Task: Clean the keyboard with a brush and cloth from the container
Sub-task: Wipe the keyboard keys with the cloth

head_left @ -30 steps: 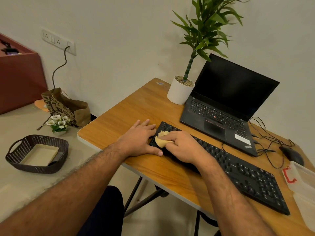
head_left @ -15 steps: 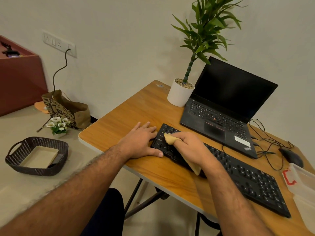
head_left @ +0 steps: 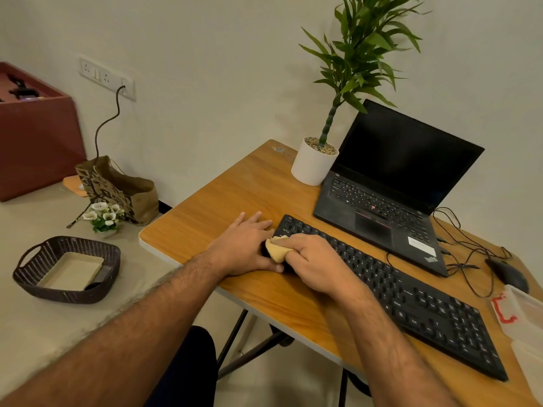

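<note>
Over at the lower left of the frame we had a dark woven basket (head_left: 67, 268) with a beige tray in it, and just above it a little bunch of white flowers (head_left: 103, 216) next to a brown paper bag (head_left: 117, 189). Center frame, our left hand (head_left: 245, 248) lay flat on the wooden counter (head_left: 211, 212), fingers straight, thumb right up against the keyboard's left end. Our right hand (head_left: 313, 264) was curled tight around a bunched-up yellow cloth (head_left: 277, 250), pressing it onto the left end of the black keyboard (head_left: 411, 298), which ran diagonally toward the lower right. Behind it sat a white potted plant (head_left: 314, 164) and an open laptop (head_left: 390, 183) with a dark screen. Far right: a black mouse (head_left: 507, 274) with tangled cables, plus a clear plastic container (head_left: 526, 321) at the frame's edge.
</note>
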Demonstrator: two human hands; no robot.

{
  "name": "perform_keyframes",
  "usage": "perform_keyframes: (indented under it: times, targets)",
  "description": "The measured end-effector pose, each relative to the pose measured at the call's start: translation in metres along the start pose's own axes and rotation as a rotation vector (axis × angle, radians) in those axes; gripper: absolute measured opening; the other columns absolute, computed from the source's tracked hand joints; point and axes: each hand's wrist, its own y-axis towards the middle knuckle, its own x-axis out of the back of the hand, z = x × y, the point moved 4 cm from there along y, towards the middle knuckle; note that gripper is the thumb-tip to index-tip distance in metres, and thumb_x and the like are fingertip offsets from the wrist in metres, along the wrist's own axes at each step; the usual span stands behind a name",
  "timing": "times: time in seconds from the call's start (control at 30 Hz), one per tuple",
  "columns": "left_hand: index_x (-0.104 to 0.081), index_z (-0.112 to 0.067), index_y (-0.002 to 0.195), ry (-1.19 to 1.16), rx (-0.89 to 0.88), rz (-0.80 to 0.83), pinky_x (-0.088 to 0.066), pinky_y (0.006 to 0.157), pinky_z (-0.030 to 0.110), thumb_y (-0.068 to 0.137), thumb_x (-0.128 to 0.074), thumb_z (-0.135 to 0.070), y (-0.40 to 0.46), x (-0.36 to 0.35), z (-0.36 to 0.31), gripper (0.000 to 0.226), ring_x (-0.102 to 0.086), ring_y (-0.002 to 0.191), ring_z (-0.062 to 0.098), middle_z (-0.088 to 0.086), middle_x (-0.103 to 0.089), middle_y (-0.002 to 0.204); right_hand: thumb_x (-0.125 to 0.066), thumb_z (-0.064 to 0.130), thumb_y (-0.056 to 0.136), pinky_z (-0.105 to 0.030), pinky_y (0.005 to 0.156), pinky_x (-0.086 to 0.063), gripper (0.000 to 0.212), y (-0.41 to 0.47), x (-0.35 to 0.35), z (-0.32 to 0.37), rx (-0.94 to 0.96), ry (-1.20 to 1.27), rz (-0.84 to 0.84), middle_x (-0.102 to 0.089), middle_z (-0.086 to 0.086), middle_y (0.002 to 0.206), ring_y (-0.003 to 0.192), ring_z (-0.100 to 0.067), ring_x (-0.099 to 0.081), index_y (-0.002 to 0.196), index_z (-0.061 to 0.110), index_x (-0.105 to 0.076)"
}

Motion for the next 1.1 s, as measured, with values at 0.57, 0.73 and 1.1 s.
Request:
perform_keyframes:
  times: [0.57,0.73,1.1]
  targets:
    - [-0.029,-0.025,0.157,0.003,0.015,0.014,0.006,0.122,0.040,0.084,-0.055,-0.073,-0.001,0.000,0.000,0.091,-0.002,0.153,0.015,-0.005,-0.018,0.165,-0.052,0.030,0.084,-0.046,0.079,-0.049,0.028,-0.018,0.007,-0.005,-0.144,0.234,0.093,-0.074,-0.002,0.096,0.086,-0.024,-0.063,0.089,0.022,-0.078]
    - [-0.029,-0.024,0.157,-0.008,0.014,0.020,0.007,0.121,0.039,0.079,-0.052,-0.080,-0.002,0.001,0.000,0.098,-0.003,0.154,0.017,-0.003,-0.019,0.166,-0.054,0.025,0.087,-0.037,0.066,-0.043,0.020,-0.028,0.028,-0.030,-0.296,0.215,0.080,-0.063,-0.001,0.075,0.070,-0.012,-0.052,0.073,0.019,-0.068]
    - [-0.023,-0.027,0.158,-0.010,0.022,0.008,0.006,0.122,0.039,0.081,-0.051,-0.077,-0.004,0.004,-0.003,0.096,-0.004,0.154,0.016,-0.002,-0.017,0.166,-0.052,0.020,0.094,-0.036,0.086,-0.050,0.031,0.004,0.006,-0.003,-0.099,-0.068,-0.184,-0.072,0.003,0.108,0.095,-0.016,-0.062,0.118,0.024,-0.071]
